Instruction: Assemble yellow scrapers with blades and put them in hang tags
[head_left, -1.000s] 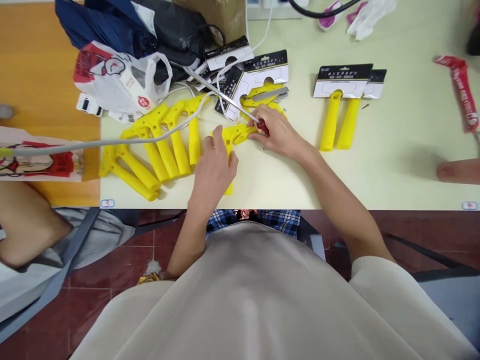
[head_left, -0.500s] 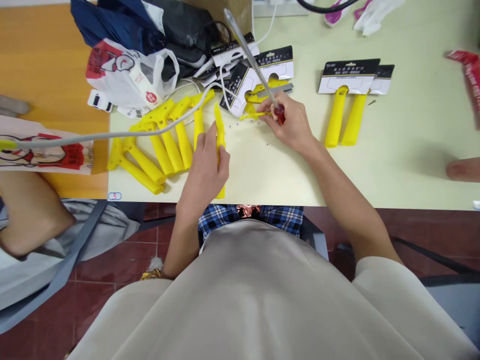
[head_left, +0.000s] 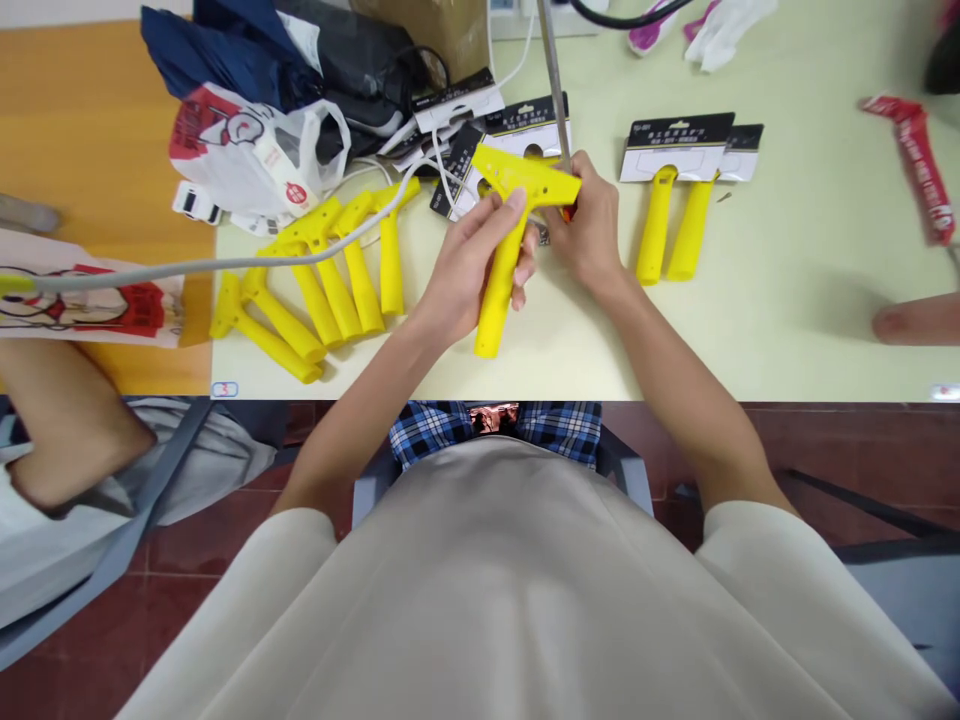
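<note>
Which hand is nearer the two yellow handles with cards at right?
Right. The right hand is left of those two handles; the left hand, gripping another handle, is farther left.

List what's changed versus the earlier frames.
The left hand has carried the yellow handle rightward, close to the right hand, turning it from edge-on to broad side toward the camera. The screwdriver in the right hand has swung from leaning left to pointing nearly straight away. The thin yellow piece can't be made out separately now. Unchanged: the handle row and two carded handles.
</note>
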